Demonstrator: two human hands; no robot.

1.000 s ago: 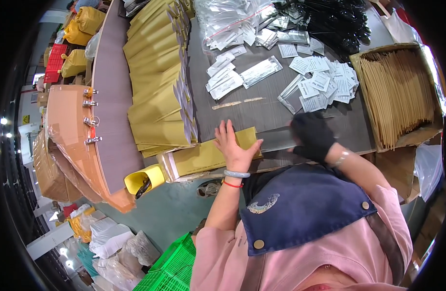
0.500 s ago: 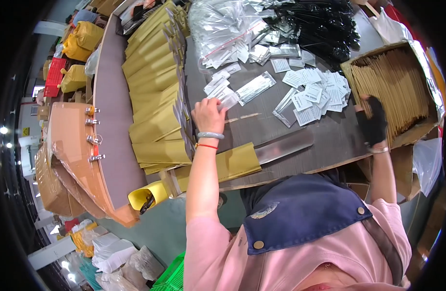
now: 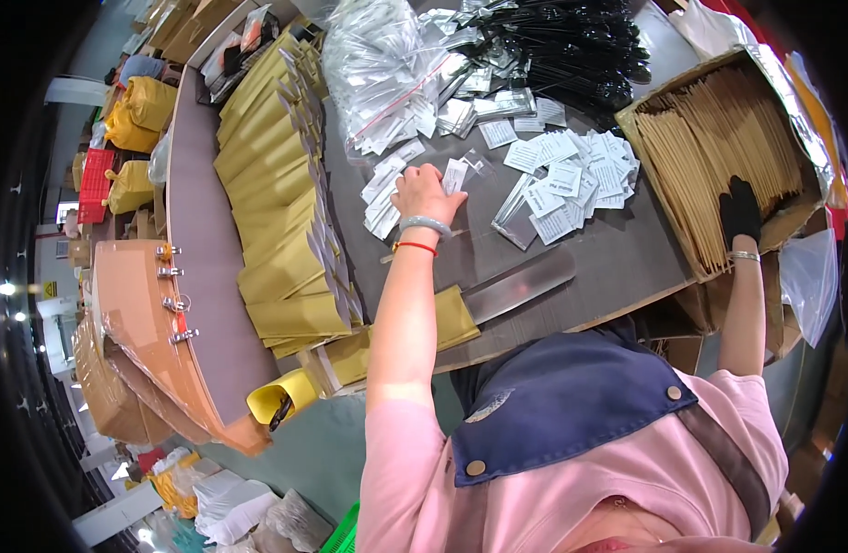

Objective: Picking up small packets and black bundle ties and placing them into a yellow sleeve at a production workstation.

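My bare left hand point(image 3: 426, 195), with a bangle and a red cord at its wrist, reaches over the tabletop. Its fingers curl down onto a clear packet with a white label point(image 3: 454, 175), partly hidden by the hand. Several similar slim packets point(image 3: 382, 205) lie just left of it. My right hand point(image 3: 742, 214), in a black glove, rests with fingers stretched out against padded kraft envelopes point(image 3: 714, 152). These stand packed on edge in an open cardboard box point(image 3: 662, 207).
Small white printed cards point(image 3: 585, 180) lie right of centre. Behind them are a bag of clear packets point(image 3: 378, 74) and a heap of black-wrapped items point(image 3: 571, 51). A row of overlapping yellow envelopes point(image 3: 281, 212) runs along the left. A metal strip point(image 3: 521, 288) lies by the front edge.
My left hand has shifted right onto the labelled packet. My right hand has moved from the box's left side onto the envelopes inside. The whole view has shifted slightly.
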